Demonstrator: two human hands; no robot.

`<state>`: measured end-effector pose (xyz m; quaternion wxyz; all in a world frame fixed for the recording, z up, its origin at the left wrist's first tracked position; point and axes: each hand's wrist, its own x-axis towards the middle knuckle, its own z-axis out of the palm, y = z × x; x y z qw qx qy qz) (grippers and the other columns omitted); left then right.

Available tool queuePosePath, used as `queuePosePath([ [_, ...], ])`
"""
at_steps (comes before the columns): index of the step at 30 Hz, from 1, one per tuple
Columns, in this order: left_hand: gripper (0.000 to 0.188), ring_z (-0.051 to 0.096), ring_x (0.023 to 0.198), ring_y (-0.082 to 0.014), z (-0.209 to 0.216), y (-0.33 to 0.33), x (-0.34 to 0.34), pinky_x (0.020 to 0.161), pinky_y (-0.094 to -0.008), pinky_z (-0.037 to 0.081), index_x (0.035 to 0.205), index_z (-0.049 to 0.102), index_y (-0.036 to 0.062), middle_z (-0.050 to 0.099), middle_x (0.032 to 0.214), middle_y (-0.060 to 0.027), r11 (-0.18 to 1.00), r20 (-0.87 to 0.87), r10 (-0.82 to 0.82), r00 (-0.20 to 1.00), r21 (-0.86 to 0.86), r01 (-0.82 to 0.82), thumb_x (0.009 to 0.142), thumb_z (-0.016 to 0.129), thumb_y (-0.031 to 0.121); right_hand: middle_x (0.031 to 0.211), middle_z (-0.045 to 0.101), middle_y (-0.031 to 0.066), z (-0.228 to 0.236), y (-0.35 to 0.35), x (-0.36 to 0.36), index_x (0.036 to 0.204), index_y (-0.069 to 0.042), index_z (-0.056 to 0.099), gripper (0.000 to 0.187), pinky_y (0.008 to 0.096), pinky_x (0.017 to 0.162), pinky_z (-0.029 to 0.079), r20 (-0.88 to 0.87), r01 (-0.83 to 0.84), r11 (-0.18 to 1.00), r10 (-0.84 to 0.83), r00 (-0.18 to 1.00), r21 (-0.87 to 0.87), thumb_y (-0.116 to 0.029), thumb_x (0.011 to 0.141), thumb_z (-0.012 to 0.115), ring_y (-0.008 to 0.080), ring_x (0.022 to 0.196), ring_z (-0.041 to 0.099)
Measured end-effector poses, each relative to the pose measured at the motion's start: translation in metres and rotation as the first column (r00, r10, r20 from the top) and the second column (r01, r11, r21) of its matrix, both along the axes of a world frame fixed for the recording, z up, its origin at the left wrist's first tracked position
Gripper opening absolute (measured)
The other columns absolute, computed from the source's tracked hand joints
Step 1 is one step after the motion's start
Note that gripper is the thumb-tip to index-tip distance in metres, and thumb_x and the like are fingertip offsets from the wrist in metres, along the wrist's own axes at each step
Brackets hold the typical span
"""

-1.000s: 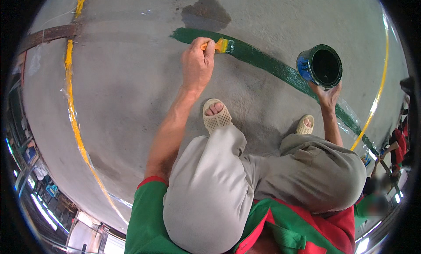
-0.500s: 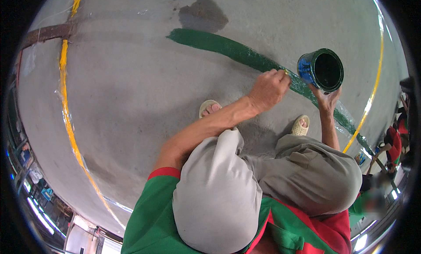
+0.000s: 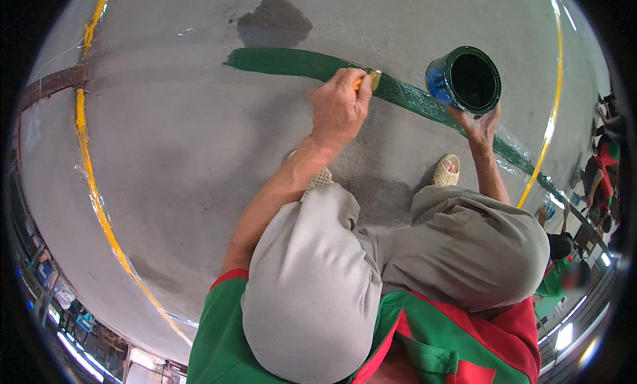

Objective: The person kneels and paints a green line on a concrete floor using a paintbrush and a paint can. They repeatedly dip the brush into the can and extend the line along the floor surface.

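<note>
My left hand (image 3: 340, 105) is closed round a paintbrush (image 3: 375, 79) with an orange handle, most of it hidden in my fingers. The pale bristles lie at the dark green painted stripe (image 3: 285, 62) on the grey floor. My right hand (image 3: 479, 124) grips a paint can (image 3: 436, 83) from beneath and behind, fingers partly out of sight. Blue on its side and smeared with green, the can tilts so that its mouth faces me, with dark green paint inside. It hangs just above the stripe, right of the brush.
Yellow lines edged with clear film run along the floor at left (image 3: 96, 192) and right (image 3: 556, 112). A dark wet patch (image 3: 273, 22) lies beyond the stripe. My sandalled feet are below it. Other people (image 3: 602, 162) in red and green are at the far right.
My left hand has moved left along the stripe with the brush, whose bristles now show more. My right hand and the can have shifted slightly left and away in the picture.
</note>
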<state>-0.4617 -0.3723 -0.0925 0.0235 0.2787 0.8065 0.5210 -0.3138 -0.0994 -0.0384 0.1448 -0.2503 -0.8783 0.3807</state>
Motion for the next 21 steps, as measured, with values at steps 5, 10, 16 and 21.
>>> queuePosePath([
  [5, 0.016, 0.074, 0.077, -0.0284, -0.011, 0.004, -0.009, 0.068, -0.0389, 0.059, 0.103, 0.069, 0.0015, 0.073, 0.091, -0.0145, 1.0, -0.009, -0.015, 1.0, -0.02, 0.015, 0.104, 0.066, 0.017, 0.132, 0.067, 0.0133, -0.001, 0.0, -0.002, 0.141, -0.004, 0.054, 0.091, 0.041, 0.109, 0.052, -0.019, -0.031, 0.999, 0.032, 0.999, 0.019, -0.029, 0.065, 0.098, 0.026, 0.122, 0.066],
  [10, 0.018, 0.073, 0.078, -0.0248, -0.014, -0.047, -0.045, 0.068, -0.0386, 0.059, 0.106, 0.069, 0.0015, 0.073, 0.093, -0.0127, 0.987, -0.073, 0.071, 0.995, -0.14, -0.081, 0.106, 0.064, 0.019, 0.133, 0.066, 0.0127, -0.004, -0.001, 0.001, 0.141, -0.004, 0.052, 0.092, 0.0419, 0.109, 0.053, 0.0, -0.033, 0.999, 0.033, 0.999, -0.01, -0.028, 0.065, 0.099, 0.0262, 0.122, 0.066],
  [16, 0.017, 0.07, 0.077, -0.0214, 0.004, -0.11, -0.085, 0.065, -0.0363, 0.057, 0.109, 0.07, 0.0032, 0.071, 0.093, -0.0098, 0.927, -0.343, 0.116, 0.932, -0.299, -0.225, 0.108, 0.062, 0.019, 0.133, 0.066, 0.0125, -0.003, -0.001, -0.002, 0.142, -0.005, 0.052, 0.093, 0.0423, 0.108, 0.053, -0.015, -0.055, 0.998, 0.055, 0.998, -0.003, -0.028, 0.065, 0.099, 0.0262, 0.122, 0.066],
  [21, 0.014, 0.068, 0.08, -0.0203, 0.008, -0.109, -0.07, 0.063, -0.035, 0.057, 0.107, 0.07, 0.0049, 0.068, 0.093, -0.0077, 0.84, -0.492, -0.011, 0.871, -0.476, -0.258, 0.105, 0.063, 0.017, 0.13, 0.068, 0.0121, -0.003, -0.001, -0.003, 0.138, -0.004, 0.056, 0.089, 0.0416, 0.107, 0.053, -0.029, -0.061, 0.998, 0.062, 0.998, 0.006, -0.03, 0.065, 0.099, 0.0256, 0.119, 0.067],
])
